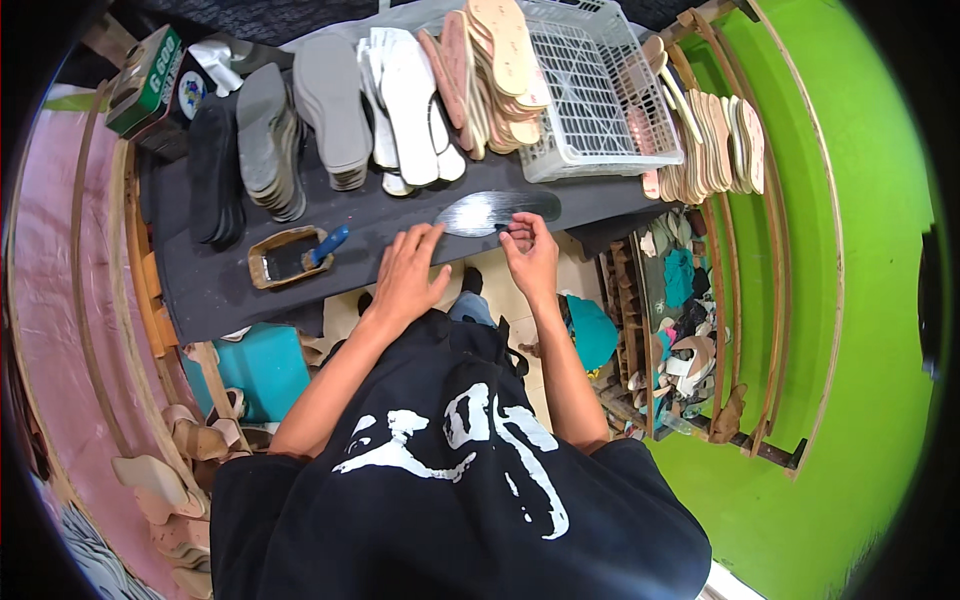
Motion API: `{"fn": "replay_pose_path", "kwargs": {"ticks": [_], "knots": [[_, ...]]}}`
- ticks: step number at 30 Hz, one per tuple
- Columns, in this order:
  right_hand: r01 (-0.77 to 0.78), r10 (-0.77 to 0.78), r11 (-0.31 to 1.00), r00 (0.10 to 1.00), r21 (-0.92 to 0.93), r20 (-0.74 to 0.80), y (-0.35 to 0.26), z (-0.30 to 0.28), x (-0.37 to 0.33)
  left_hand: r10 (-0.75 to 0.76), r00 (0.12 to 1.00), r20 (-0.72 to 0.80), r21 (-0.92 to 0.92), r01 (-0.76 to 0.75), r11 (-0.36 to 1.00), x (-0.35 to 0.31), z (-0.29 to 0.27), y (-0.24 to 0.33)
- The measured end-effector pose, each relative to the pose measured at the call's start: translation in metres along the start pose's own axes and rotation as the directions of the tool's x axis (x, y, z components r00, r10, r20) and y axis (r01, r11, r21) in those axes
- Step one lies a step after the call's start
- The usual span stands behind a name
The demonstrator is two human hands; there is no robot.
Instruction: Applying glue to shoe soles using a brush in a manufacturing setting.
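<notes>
Resting our L hand (pixel 405 268), fingers spread, nothing held, blk sole (pixel 490 208) by fingertips; our R hand (pixel 532 258) half-curled, sole edge at fingers, can't tell grip.

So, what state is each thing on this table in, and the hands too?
Shiny sole: lying flat, glossy on top
Left hand: open, fingertips at the sole's left end
Right hand: fingers curled at its near edge, grip unclear
Brush: tilted in the tray
Tray: open-topped
Crate: open-topped
Black soles: stacked
</notes>
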State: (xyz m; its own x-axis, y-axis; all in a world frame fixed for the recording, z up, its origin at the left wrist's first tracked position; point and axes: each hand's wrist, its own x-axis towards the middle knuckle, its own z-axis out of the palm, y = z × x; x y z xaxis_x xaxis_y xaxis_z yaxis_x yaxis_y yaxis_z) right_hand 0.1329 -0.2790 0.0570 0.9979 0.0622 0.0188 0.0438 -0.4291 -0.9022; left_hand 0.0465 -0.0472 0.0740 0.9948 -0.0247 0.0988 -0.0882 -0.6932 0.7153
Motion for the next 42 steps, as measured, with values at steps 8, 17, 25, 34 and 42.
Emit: {"fn": "replay_pose_path", "kwargs": {"ticks": [8, 17, 25, 34, 42], "knots": [[0.315, -0.310, 0.851, 0.947, -0.421, 0.083, 0.024, -0.071, 0.045, -0.301, 0.944, -0.137, 0.306, 0.330, 0.893, 0.039, 0.049, 0.032], [0.322, -0.252, 0.904, 0.933, -0.283, 0.258, 0.034, -0.092, 0.057, -0.375, 0.879, -0.294, 0.343, 0.463, 0.817, 0.048, 0.067, 0.048], [0.062, -0.040, 0.992, 0.982, -0.113, 0.187, 0.044, -0.093, 0.075, -0.354, 0.858, -0.373, 0.255, 0.462, 0.850, 0.046, 0.068, 0.046], [-0.485, 0.335, 0.771, 0.860, 0.413, 0.385, -0.008, -0.143, 0.071, -0.526, 0.831, -0.180, -0.106, 0.515, 0.851, 0.041, 0.023, 0.063], [-0.574, 0.278, 0.472, 0.817, 0.669, 0.505, -0.037, -0.208, 0.080, -0.384, 0.916, -0.116, -0.208, 0.356, 0.911, 0.090, -0.032, 0.112]]}}
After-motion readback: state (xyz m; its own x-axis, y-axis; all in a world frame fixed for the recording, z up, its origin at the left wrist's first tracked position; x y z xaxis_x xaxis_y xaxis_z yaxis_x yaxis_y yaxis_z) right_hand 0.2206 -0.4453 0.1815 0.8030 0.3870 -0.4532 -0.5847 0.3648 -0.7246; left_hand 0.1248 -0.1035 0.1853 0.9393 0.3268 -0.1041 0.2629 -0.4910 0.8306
